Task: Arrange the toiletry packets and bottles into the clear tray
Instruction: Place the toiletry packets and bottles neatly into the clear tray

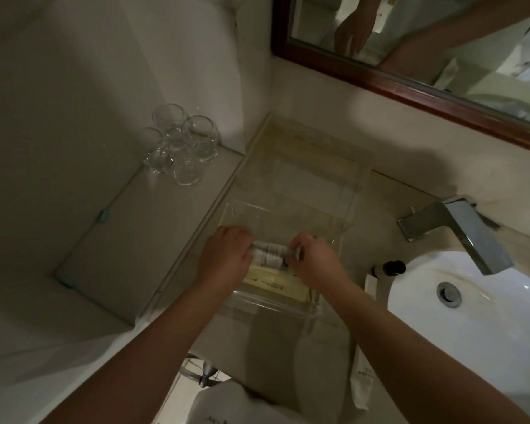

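Both hands are low inside the clear tray (288, 191), close together. The left hand (224, 255) and the right hand (314, 261) each grip one end of a small bottle (268, 255) that lies on its side between them; its pale label with dark print faces up. The fingers are closed around the ends, so I cannot see the cap or the bottom of the bottle.

Under the bottle, on the tray floor at the near end, lie flat yellowish packets (276, 281), side by side. The far part of the tray looks still unfilled, but the light is weak and the plastic is transparent, so I am not sure.

The tray stands on the counter (389, 191), between a lower shelf with four upturned glasses (181, 142) and the white sink (471, 325) with its tap (459, 228). Just beside the sink rim stands a second bottle with a dark cap (389, 268), outside the tray, and a long pale packet (363, 377) lies along the counter edge.

I think the risk is here: the bottle, if laid on the smooth packets, may roll and push them out of line. Also, when the right hand reaches for the dark-capped bottle, a careless touch could knock it into the sink, because it stands so near the rim.
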The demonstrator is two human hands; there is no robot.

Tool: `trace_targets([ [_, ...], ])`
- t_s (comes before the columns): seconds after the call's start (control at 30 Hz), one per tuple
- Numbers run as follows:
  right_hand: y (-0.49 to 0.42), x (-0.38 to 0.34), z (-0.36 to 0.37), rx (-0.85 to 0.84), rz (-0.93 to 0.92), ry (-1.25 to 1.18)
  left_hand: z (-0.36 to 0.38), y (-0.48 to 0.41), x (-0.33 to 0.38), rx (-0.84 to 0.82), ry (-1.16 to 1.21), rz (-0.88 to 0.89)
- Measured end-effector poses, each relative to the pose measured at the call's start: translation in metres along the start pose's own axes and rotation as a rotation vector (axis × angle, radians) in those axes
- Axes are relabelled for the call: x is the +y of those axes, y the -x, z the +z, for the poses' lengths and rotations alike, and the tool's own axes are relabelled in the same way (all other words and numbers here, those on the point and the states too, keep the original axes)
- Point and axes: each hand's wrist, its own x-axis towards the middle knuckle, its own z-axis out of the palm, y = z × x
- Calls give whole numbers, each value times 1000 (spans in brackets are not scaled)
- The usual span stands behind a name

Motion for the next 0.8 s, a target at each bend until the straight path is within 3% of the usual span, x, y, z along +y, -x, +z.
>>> trace_targets([
  [0.17, 1, -2, 2, -19, -10, 7, 6, 0, -3, -90, -16, 17],
  [0.8, 2, -3, 7, -18, -21, 92, -3, 5, 2, -144, 124, 70],
])
